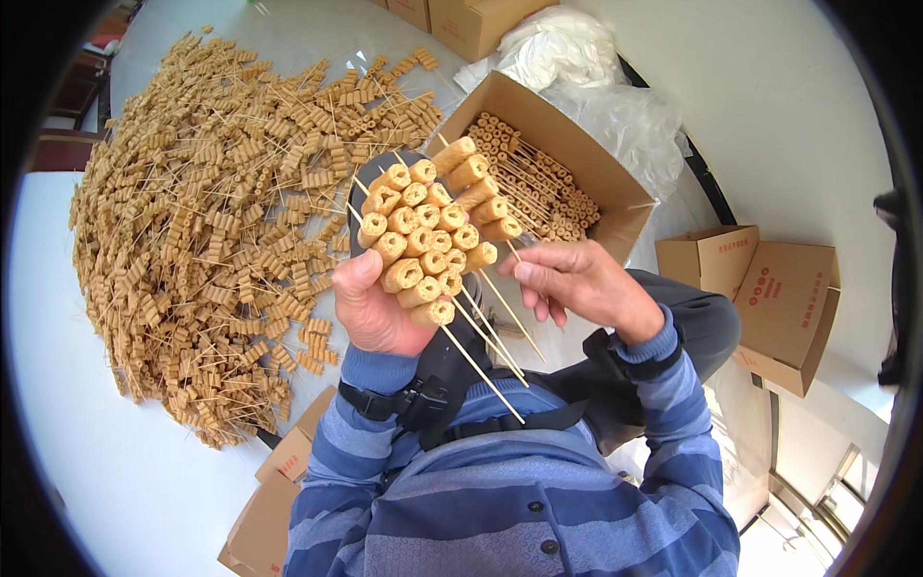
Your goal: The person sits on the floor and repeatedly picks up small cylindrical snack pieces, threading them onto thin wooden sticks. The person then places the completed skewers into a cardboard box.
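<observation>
A bundle of skewers (pixel 420 226) threaded with golden-brown hollow rolls rests in my left hand (pixel 375 308), its fingers wrapped round from below and the thumb along the side. Their bare stick ends point down and to the right. At the bundle's right side, one more skewer of rolls (pixel 478 188) lies at a slant against the others. My right hand (pixel 586 281) pinches this skewer near its stick, between thumb and forefinger, with the other fingers loosely curled. Just behind stands an open cardboard box (pixel 625 192) with many such skewers laid in rows.
A large heap of skewered rolls (pixel 212 212) spreads over the pale surface at the left. Clear plastic sheeting (pixel 625 125) and a white bag (pixel 567 46) lie behind the box. Cardboard boxes (pixel 784 298) stand at the right, and another (pixel 264 524) at lower left.
</observation>
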Available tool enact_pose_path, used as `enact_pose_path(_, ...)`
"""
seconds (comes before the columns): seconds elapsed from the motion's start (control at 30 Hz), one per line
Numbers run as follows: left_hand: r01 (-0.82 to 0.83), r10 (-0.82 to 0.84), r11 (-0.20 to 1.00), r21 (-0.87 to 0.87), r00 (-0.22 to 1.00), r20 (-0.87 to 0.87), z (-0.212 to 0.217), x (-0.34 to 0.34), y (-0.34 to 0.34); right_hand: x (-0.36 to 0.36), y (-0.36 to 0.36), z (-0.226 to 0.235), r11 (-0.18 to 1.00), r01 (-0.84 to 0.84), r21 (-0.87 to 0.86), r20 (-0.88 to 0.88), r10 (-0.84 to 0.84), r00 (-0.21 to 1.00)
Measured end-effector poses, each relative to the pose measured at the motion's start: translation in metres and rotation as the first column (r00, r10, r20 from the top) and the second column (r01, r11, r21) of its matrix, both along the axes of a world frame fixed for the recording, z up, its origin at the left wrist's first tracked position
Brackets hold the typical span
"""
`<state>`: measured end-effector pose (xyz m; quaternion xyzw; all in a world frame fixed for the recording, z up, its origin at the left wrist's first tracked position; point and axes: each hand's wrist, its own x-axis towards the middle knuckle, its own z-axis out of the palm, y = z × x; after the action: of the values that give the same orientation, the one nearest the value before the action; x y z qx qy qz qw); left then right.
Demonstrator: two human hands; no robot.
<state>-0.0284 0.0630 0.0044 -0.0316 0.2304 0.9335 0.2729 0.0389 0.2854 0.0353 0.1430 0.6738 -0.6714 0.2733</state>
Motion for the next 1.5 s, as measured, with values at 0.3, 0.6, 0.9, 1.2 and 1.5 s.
enact_pose_path(0.3,-0.021,0.021,0.998,-0.055,1.000,0.003,0.022,0.033,-0.010,0.047,-0.024,0.034,0.995,-0.067,-0.079,0.055,0.072,0.996)
enact_pose_path(0.6,0.207,-0.204,0.978,-0.003,0.963,-0.176,0.021,0.042,-0.009,0.067,-0.031,0.024,0.996,-0.087,-0.001,-0.033,0.087,0.996)
enact_pose_path(0.9,0.192,-0.245,0.943,-0.272,0.953,-0.180,0.020,0.045,0.013,0.071,-0.052,0.040,0.816,0.293,0.499,-0.698,0.178,0.693)
enact_pose_path(1.2,0.300,-0.370,0.895,-0.330,0.913,-0.174,0.006,0.043,0.029,0.056,-0.073,0.004,0.727,0.522,0.446,-0.742,-0.027,0.670)
enact_pose_path(1.5,0.402,-0.687,0.654,-0.641,0.671,-0.279,0.045,-0.017,0.093,0.079,-0.019,-0.006,0.697,0.593,0.403,-0.717,-0.163,0.678)
